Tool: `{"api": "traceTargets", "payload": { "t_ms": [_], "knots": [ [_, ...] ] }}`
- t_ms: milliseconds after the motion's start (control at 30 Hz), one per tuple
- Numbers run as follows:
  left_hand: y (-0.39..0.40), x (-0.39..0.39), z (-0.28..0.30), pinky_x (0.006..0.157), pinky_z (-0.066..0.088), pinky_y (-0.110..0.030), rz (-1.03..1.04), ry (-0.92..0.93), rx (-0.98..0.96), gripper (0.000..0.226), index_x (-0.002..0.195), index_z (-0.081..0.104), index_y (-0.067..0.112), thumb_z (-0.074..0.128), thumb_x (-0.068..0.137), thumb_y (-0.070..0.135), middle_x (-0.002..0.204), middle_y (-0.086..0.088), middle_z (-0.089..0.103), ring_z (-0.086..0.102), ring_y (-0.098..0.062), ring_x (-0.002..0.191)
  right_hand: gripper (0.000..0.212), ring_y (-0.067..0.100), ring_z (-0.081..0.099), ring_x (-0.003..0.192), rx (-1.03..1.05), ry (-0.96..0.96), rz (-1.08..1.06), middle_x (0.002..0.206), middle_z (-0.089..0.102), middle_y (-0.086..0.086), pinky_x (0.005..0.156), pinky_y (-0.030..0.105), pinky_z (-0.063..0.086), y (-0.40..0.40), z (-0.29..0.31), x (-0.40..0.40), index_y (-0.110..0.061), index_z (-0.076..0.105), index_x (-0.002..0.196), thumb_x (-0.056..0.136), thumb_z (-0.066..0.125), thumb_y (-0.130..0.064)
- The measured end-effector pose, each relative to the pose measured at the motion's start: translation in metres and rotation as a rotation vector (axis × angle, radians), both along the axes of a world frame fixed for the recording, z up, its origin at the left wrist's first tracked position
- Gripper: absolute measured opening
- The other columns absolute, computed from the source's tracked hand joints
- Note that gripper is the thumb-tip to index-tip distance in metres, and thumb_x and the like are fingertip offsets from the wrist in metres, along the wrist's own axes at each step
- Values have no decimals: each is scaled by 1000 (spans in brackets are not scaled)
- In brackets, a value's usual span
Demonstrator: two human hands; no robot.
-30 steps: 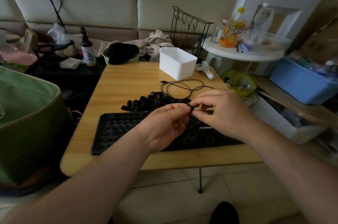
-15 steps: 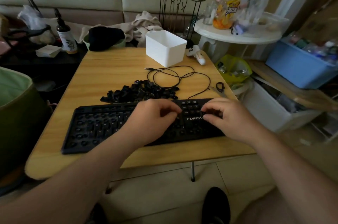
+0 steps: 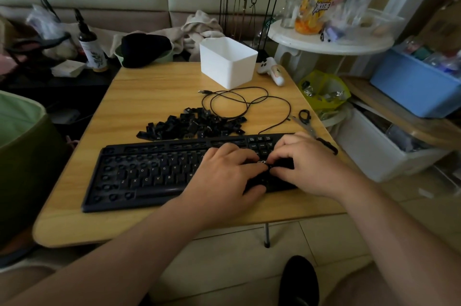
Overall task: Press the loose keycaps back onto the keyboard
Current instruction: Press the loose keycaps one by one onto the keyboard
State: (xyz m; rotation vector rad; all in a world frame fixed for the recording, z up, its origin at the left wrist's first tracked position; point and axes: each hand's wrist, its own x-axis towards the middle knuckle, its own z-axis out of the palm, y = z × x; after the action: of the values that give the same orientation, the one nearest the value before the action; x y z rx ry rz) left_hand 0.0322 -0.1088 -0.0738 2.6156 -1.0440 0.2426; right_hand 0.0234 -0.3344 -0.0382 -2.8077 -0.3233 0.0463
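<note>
Black keyboard (image 3: 149, 173) | L hand (image 3: 224, 181) + R hand (image 3: 306, 166) fingertips on right end

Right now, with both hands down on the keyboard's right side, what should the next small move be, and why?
Probably press the fingertips straight down to seat the keycap, then lift away. Both the left hand and right hand rest curled together on the keyboard; the cap itself is hidden beneath them. The keycap pile behind the keyboard shows that many remain.
</note>
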Motion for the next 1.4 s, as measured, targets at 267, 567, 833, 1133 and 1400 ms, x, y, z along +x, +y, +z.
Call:
{"api": "traceTargets", "payload": {
  "t_ms": [267,567,833,1133,1400],
  "knots": [
    [-4,1,-3,98,43,-45,6,-26,29,47,134,65,41,46,95,61,133,14,62,52,-18,124,10,11,46,110,-36,-24,-1,105,57,-25,97,48,45,4,0,0,-41,76,102,92,73,-41],
    [-6,0,-5,95,43,-44,28,-60,26,42,128,67,44,49,94,60,130,16,63,55,-17,121,37,13,47,99,1,30,-65,80,57,-20,89,38,45,10,-2,5,-48,57,62,89,77,-33],
    [-6,0,-3,97,42,-42,28,-56,14,47,134,63,43,48,93,61,131,18,63,54,-15,122,8,9,49,104,83,15,-83,90,65,-24,89,35,44,6,-4,0,-41,78,92,91,75,-33],
    [-7,1,-6,99,41,-42,36,-40,-9,46,130,67,41,48,93,61,132,18,63,53,-14,124,14,11,48,106,7,-42,-53,98,61,-25,96,45,45,9,-2,-2,-45,76,104,91,74,-41],
    [-6,1,-11,96,41,-39,77,-75,-42,51,122,72,37,50,88,67,127,21,67,54,-13,120,22,9,50,101,-23,-44,-26,98,58,-21,93,41,47,11,-4,-6,-42,73,113,92,74,-35]
  ]
}}
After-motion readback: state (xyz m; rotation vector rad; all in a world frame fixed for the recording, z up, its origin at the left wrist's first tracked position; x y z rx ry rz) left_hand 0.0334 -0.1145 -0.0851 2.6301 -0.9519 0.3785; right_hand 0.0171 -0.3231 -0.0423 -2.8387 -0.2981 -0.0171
